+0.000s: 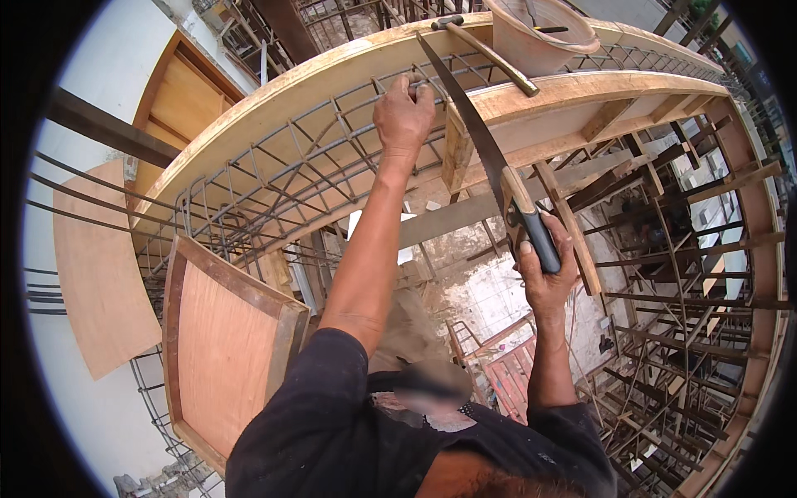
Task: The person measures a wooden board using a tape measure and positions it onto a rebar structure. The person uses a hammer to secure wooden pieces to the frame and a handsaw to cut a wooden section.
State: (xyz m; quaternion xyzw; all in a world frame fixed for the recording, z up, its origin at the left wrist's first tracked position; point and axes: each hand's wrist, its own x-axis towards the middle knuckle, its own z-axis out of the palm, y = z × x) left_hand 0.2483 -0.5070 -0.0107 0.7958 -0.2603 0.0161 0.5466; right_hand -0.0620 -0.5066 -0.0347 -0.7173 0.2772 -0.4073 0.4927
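Nearest: a framed plywood panel (222, 328) is being seen beside the left upper arm, its framed face turned upward. The saw (483, 139) is being held ahead of the body by the right hand (550, 278), which is being closed around the dark rear grip (541, 245); the blade is presumably being left unobstructed by this hold. The blade is being angled up and leftward over the end of the inner form board (614, 87); contact cannot be told.

The left hand (405, 116) is being positioned over the rebar cage (307, 153), fingers curled, perhaps for steadying; whether a bar is being gripped cannot be told.

Beyond: a hammer (491, 56) is being supported across both form boards, probably so that it is not lost between the bars. A bucket (544, 41) is being supported just beside it, apparently for easy reach.

Far below: pale floor tiles (498, 290) and scaffold poles (701, 303) are being seen.
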